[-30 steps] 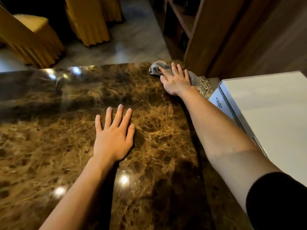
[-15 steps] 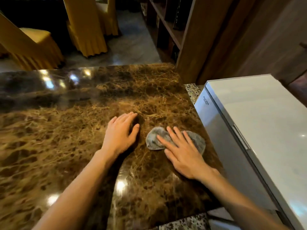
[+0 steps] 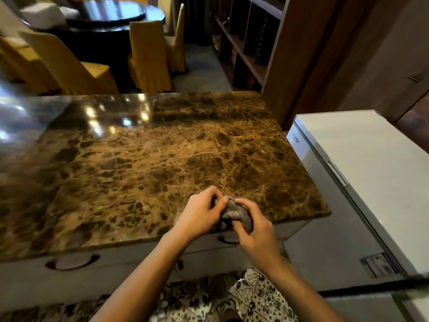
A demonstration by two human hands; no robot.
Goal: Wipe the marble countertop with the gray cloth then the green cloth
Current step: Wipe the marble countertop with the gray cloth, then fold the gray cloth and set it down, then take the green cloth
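The brown marble countertop [image 3: 151, 163] fills the middle of the head view, glossy with light spots at its far left. The gray cloth [image 3: 236, 213] is bunched up at the counter's near edge, lifted off the stone. My left hand [image 3: 199, 214] pinches its upper left part. My right hand [image 3: 254, 228] grips its lower right part. Both hands are close together over the front edge. No green cloth is in view.
A white chest freezer [image 3: 371, 173] stands right of the counter. White drawers with dark handles [image 3: 72, 262] sit under the countertop. Yellow-covered chairs [image 3: 148, 56], a dark round table and a wooden shelf unit [image 3: 260, 43] are beyond. Patterned floor tiles [image 3: 255, 298] lie below.
My right hand dragged the gray cloth from the far right corner to the near edge. Both hands then lifted off the marble and took hold of the cloth, bunching it.
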